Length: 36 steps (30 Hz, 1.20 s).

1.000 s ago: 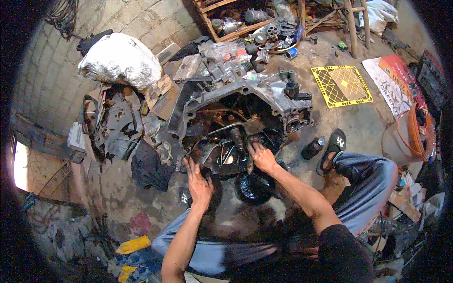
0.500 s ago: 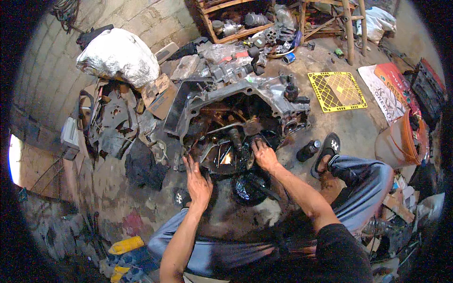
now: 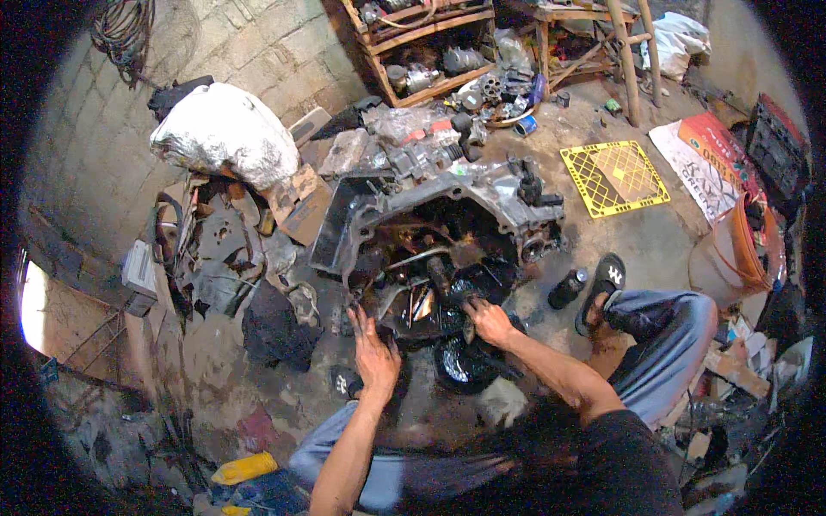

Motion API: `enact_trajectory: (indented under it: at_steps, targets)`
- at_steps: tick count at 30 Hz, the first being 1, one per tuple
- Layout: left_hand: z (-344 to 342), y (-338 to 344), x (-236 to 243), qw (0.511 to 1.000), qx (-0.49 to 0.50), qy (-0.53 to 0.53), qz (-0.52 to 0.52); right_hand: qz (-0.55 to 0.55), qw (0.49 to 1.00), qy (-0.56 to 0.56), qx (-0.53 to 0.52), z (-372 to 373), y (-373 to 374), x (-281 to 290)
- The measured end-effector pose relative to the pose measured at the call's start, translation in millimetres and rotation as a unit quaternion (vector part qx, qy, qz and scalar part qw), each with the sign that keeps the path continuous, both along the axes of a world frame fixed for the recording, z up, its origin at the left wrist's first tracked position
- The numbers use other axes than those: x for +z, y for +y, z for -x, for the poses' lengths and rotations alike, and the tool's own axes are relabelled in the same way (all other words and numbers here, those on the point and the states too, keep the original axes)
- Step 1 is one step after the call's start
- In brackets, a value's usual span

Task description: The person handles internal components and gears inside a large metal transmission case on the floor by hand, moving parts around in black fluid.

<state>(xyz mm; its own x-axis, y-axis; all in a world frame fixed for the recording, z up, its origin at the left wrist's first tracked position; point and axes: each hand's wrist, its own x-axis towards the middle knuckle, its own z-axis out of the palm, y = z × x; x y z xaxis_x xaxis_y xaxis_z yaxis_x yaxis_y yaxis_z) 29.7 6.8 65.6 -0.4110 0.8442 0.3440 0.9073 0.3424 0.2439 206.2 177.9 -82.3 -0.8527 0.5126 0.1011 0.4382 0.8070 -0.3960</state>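
Observation:
In front of me on the floor stands a large, oily metal gearbox housing [image 3: 404, 205], its hollow interior facing up and toward me. My left hand [image 3: 376, 357] rests at the housing's near left edge, fingers stretched out and holding nothing. At the near right rim is my right hand [image 3: 492, 324], fingers curled and pressed together. Something dark lies under those fingertips, too oily and shadowed to name. A round dark pan [image 3: 465, 365] with shiny black liquid sits just below the right hand. A metal bar and a dark shaft show inside the housing.
A dark bottle [image 3: 568, 289] stands beside my right foot. Farther right are a yellow plastic grate [image 3: 614, 178] and an orange bucket [image 3: 731, 251]. A white sack [image 3: 225, 133] and scrap parts lie left; a wooden shelf [image 3: 430, 90] with metal parts stands behind.
My right hand has drawn back toward me, from inside the housing's right side to its near rim. The left hand stays at the left edge. The whole view has shifted slightly.

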Motion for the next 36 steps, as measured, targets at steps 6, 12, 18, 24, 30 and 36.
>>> enact_trajectory:
  at_steps: [6, 12, 18, 24, 30, 36]
  targets:
    - [-5.4, 6.7, -5.6, 1.000, -0.014, 0.005, 0.002, -0.048, 0.994, 0.049, -0.079, 12.7, 25.0, 3.1]
    - [-4.0, 2.2, -6.2, 1.000, -0.009, 0.021, -0.012, 0.102, 0.963, 0.216, -0.123, 12.3, 1.4, 21.1]
    - [-5.2, 5.9, -9.0, 1.000, -0.005, 0.018, -0.003, 0.152, 0.860, 0.429, -0.231, 49.0, 10.6, 56.2]
    - [-4.9, 10.3, -3.1, 1.000, -0.005, 0.013, 0.003, 0.345, 0.820, 0.397, -0.225, 52.0, 2.8, 19.6]
    - [-6.1, 8.7, -12.3, 1.000, -0.021, 0.015, 0.004, 0.415, 0.755, 0.431, -0.267, 52.8, 0.4, 15.7]
    - [-6.5, 13.0, -12.1, 1.000, -0.018, 0.014, -0.010, 0.138, 0.847, 0.451, -0.247, 50.7, 6.1, 22.9]
